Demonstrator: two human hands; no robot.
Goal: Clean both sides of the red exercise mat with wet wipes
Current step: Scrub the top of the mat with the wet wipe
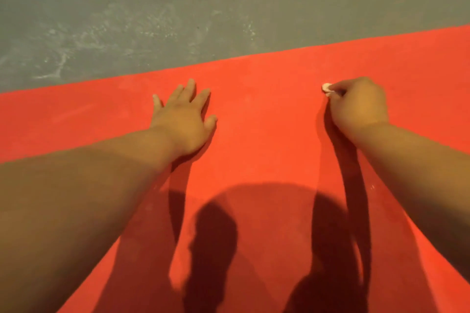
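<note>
The red exercise mat (pixel 254 134) lies flat on the grey floor (pixel 152 7), left hand (pixel 183 119) spread flat pinning it, right hand (pixel 358 104) clenched around a balled wet wipe (pixel 326 89), mid-scrub on this face by my read, next needing strokes toward the far edge.

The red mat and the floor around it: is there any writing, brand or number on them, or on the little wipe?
None can be read. The red mat is plain, the grey floor bears only pale smears, and the wipe pinched in the right hand shows no print.
</note>
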